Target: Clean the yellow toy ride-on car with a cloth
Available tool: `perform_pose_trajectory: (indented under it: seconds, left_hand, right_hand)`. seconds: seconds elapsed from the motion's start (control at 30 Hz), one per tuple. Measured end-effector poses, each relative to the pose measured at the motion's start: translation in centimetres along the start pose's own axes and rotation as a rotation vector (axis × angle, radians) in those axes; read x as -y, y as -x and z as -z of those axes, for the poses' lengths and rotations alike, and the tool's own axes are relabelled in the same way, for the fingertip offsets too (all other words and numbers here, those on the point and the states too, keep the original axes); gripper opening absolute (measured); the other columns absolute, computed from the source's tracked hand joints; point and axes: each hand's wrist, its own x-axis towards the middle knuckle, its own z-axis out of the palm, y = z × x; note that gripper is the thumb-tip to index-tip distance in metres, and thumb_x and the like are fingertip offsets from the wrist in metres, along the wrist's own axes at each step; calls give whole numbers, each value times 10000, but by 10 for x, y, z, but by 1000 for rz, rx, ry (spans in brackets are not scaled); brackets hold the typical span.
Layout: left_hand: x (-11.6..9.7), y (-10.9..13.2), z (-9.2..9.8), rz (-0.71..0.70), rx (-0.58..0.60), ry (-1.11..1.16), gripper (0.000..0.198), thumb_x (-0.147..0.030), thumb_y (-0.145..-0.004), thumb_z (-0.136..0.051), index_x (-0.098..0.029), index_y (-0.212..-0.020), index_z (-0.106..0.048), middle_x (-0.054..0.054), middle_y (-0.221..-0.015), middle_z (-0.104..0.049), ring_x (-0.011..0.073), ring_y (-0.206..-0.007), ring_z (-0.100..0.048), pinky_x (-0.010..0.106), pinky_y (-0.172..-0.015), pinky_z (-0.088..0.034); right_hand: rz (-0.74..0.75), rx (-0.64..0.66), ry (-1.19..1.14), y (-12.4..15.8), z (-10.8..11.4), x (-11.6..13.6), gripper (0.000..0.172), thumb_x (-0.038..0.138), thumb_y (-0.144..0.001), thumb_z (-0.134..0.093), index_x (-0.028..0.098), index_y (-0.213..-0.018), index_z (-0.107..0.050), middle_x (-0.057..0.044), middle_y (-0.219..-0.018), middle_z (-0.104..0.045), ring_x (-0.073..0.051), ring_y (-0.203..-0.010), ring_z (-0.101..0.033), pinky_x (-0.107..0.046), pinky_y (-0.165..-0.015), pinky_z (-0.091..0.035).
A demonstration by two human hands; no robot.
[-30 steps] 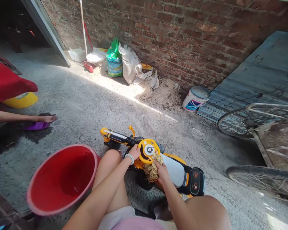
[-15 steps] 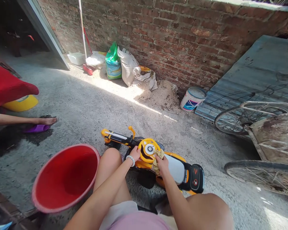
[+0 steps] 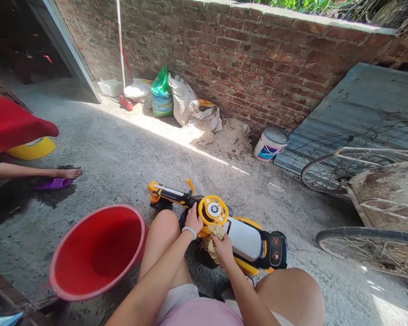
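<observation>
A yellow, black and white ride-on toy excavator (image 3: 246,238) stands on the concrete between my knees, its yellow steering wheel (image 3: 213,209) facing up. My left hand (image 3: 193,220), a beaded bracelet at the wrist, grips the toy's front body just left of the wheel; some fingertips are hidden against it. In my right hand (image 3: 222,248) is a crumpled pale yellow cloth (image 3: 213,252), held low at the toy's near side, below the wheel and beside the white seat. The cloth's contact with the toy is partly hidden by my fingers.
A large red basin (image 3: 97,253) stands left of my knee. Another person's leg (image 3: 27,172) and a purple slipper (image 3: 54,184) are at far left. Sacks (image 3: 182,99), a grain heap (image 3: 226,140) and a paint bucket (image 3: 270,145) line the brick wall. A wheeled cart (image 3: 387,190) stands right.
My right hand has moved the cloth from the steering wheel's lower right edge down to the toy's near side. My left hand has shifted off the wheel's rim to the body beside it.
</observation>
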Motion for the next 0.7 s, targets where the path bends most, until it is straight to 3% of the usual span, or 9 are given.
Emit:
perform_pose_trajectory:
  seconds: [0.1,0.17,0.27,0.37,0.43,0.6,0.7]
  left_hand:
    - [4,15,4,-248,34,-297,846,-94,-920,-518,-215,-1714,-251,111,-1772,-286,274,-1647,-236,444,-1318,-299]
    - [7,22,4,-292,115,-442,883,-93,-917,-493,-226,-1732,-179,82,-1803,-182,267,-1667,-153,468,-1321,-287]
    - [10,29,5,-280,188,-621,933,-90,-909,-503,-197,-1741,-94,101,-1810,-74,272,-1675,-99,515,-1320,-259]
    - [8,29,11,-281,239,-738,1017,-108,-870,-609,-209,-1741,-93,106,-1809,-14,300,-1678,-50,569,-1317,-231]
    - [4,27,16,-279,279,-779,1065,-114,-835,-663,-226,-1740,-112,103,-1810,-10,316,-1677,-47,588,-1310,-243]
    - [-10,22,19,-235,324,-811,1063,-63,-814,-628,-215,-1738,-127,104,-1811,-3,323,-1668,-135,581,-1258,-367]
    - [-16,21,16,-200,322,-797,952,-38,-868,-534,-191,-1733,-167,119,-1812,-30,321,-1660,-177,561,-1243,-402]
  right_hand:
    - [223,-52,275,0,29,20,370,377,-749,-692,233,-1088,-731,-98,-1095,-795,-311,-1039,-722,-438,-979,-556]
    - [377,-48,396,-7,38,39,426,344,-799,-639,241,-1205,-719,-106,-1231,-760,-318,-1174,-678,-454,-1057,-518]
    - [546,8,708,-24,30,68,534,266,-819,-613,190,-1343,-679,-160,-1470,-639,-345,-1411,-523,-485,-1174,-422]
    - [465,134,1122,-40,11,87,650,228,-822,-655,164,-1467,-605,-196,-1647,-470,-372,-1523,-394,-515,-1190,-375]
    - [420,201,1302,-46,3,92,696,233,-839,-675,203,-1524,-552,-176,-1661,-460,-353,-1520,-402,-500,-1168,-379]
    - [499,236,1452,-36,7,88,596,212,-868,-653,190,-1462,-599,-183,-1516,-597,-327,-1411,-502,-447,-1090,-418]
    - [541,253,1457,-19,11,78,587,205,-858,-658,168,-1443,-629,-205,-1545,-572,-354,-1410,-496,-467,-1105,-417]
